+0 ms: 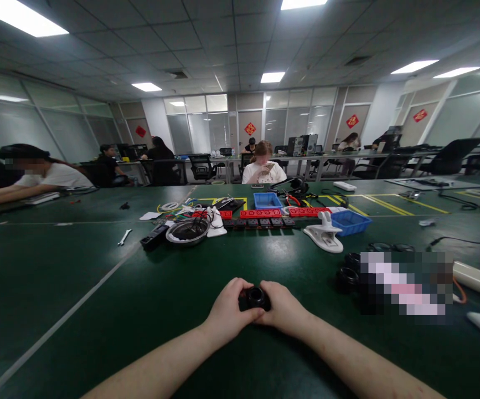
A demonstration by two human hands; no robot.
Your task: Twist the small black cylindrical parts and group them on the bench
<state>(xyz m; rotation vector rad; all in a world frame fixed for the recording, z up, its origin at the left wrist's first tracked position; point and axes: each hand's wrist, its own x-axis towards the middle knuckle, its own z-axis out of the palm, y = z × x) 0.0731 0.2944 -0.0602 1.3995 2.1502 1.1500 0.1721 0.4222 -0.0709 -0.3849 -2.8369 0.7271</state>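
Observation:
Between both hands, just above or on the green table, is a black round part with a hollow centre (257, 297); its exact kind is unclear. My left hand (232, 306) is closed around its left side, thumb in front. On the right side, my right hand (282, 306) grips the same part, its thumb meeting the left one. The fingers cover most of its lower body. Similar black round parts (347, 275) lie on the table to the right, beside a blurred-out patch.
Farther back are a metal bowl (186, 231) with cables, a white clip stand (325, 235), a blue tray (351, 223), red socket strips (260, 214) and a wrench (124, 238). A white bar (478, 281) lies at right. A person (264, 166) sits across the table.

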